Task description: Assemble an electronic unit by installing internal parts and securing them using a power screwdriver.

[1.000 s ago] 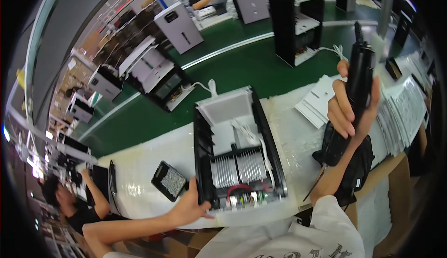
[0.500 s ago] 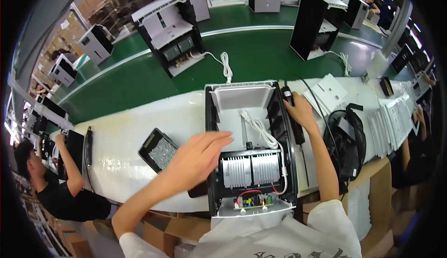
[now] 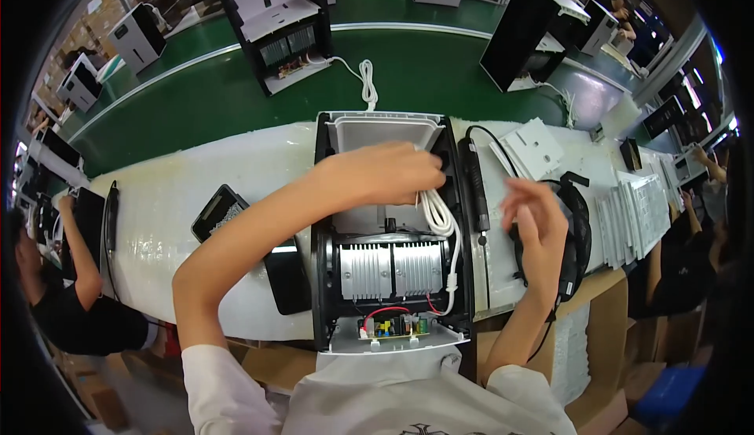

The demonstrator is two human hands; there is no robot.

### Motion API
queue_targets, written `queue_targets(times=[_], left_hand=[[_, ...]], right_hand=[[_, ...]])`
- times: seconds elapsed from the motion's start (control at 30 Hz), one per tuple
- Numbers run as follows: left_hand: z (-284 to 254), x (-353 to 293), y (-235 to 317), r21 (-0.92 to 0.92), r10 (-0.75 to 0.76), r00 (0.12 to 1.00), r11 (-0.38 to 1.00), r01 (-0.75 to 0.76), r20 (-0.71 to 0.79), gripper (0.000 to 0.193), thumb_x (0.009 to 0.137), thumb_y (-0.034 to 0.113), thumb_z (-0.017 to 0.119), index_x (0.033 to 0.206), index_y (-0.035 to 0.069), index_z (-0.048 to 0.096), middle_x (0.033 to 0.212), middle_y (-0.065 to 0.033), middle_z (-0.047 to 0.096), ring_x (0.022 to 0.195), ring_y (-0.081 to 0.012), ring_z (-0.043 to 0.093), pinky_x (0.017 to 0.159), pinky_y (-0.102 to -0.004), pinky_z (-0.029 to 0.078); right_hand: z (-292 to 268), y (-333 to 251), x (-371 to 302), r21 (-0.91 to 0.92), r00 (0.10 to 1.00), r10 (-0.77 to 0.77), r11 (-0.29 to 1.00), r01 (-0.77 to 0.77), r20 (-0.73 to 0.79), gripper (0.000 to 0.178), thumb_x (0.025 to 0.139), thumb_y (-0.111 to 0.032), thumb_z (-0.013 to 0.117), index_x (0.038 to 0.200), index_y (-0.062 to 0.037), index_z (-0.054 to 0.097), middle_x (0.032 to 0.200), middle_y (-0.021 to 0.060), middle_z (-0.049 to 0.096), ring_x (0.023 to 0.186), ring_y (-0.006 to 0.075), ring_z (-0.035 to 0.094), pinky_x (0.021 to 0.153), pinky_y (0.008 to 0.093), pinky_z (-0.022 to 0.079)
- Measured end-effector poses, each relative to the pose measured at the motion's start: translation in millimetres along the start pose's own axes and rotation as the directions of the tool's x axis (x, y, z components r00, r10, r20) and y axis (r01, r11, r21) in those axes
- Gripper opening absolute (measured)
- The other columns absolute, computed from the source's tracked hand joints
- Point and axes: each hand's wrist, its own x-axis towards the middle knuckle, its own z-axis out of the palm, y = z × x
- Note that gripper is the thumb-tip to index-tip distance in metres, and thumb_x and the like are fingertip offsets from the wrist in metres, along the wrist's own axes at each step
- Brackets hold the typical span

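An open black-and-white appliance housing [image 3: 320, 278] lies before me, with finned metal heat sinks [image 3: 365, 271] and a small circuit board [image 3: 397, 326] at its near end. My left hand [image 3: 385, 174] reaches across the housing, fingers closed at the upper end of a bundled white power cord [image 3: 437, 213]. The cord's lower part runs down along the right inner side. My right hand [image 3: 536, 227] is raised to the right of the housing, empty, with fingers apart. Between that hand and the housing, a black electric screwdriver [image 3: 474, 187] lies on the table.
Left of the housing are a black screw box [image 3: 214, 216] and a flat black slab [image 3: 287, 282]. White panels [image 3: 534, 150], a black mesh bag [image 3: 577, 231] and stacked white plates [image 3: 632, 219] lie to the right. Other housings [image 3: 279, 30] stand on the green conveyor [image 3: 196, 85]. Co-workers sit at both sides.
My right hand has let go of the screwdriver and moved right. My left hand has moved up and right, over the housing, onto the cord. The whole view has shifted a little.
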Motion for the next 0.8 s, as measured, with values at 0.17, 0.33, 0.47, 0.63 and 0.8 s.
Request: queue_targets(times=[0.17,0.33,0.47,0.63,0.8], left_hand=[[-60,-15,87,0.197,0.297,0.832,0.953,-0.229,-0.469,0.014,0.069,0.011,0.065,0.081,0.005,0.06,0.095,-0.0049,0.054,0.08,-0.0214,0.056,0.072,-0.0314,0.049],[-38,37,137,0.084,0.536,0.478,0.722,-0.687,-0.696,0.057,0.063,0.028,0.083,0.108,0.003,0.06,0.138,-0.0188,0.047,0.104,-0.0296,0.062,0.081,-0.0365,0.055],[-5,14,124,-0.342,0.173,0.739,0.802,-0.489,-0.651,0.036,0.072,0.012,0.071,0.101,-0.002,0.055,0.107,-0.0183,0.055,0.09,-0.0326,0.062,0.072,-0.0384,0.053],[47,-31,124,-0.567,0.118,0.983,0.805,-0.177,-0.139,0.032,0.081,0.009,0.064,0.106,-0.002,0.05,0.099,-0.0133,0.05,0.081,-0.0307,0.059,0.066,-0.0401,0.05],[43,-39,125,-0.687,0.156,0.986,0.723,-0.076,0.055,0.024,0.089,0.012,0.059,0.107,-0.001,0.049,0.098,-0.0137,0.049,0.076,-0.0299,0.059,0.065,-0.0405,0.049]], right_hand=[[-6,2,-49,-0.283,0.797,0.269,0.95,-0.129,0.54,0.05,0.076,-0.032,0.079,0.109,0.0004,0.062,0.082,0.0041,0.065,0.065,0.0121,0.06,0.059,0.0234,0.046],[-4,-6,-90,-0.374,0.943,-0.043,0.911,0.173,0.331,0.037,0.073,-0.018,0.081,0.099,-0.0011,0.061,0.083,0.0073,0.066,0.061,0.0146,0.06,0.056,0.025,0.045],[-1,13,-110,-0.435,0.925,-0.341,0.816,0.38,0.168,0.023,0.078,-0.005,0.076,0.091,-0.0023,0.057,0.083,0.0109,0.065,0.056,0.0159,0.058,0.054,0.0263,0.044],[17,26,-139,-0.002,0.977,-0.195,0.981,0.195,-0.082,0.029,0.076,0.005,0.073,0.1,0.0044,0.057,0.069,0.0137,0.064,0.053,0.0187,0.058,0.048,0.0284,0.045],[1,15,-130,0.115,0.98,-0.078,0.992,0.057,0.184,0.034,0.076,0.009,0.072,0.102,0.0022,0.051,0.071,0.0144,0.063,0.052,0.014,0.055,0.046,0.0269,0.04]])
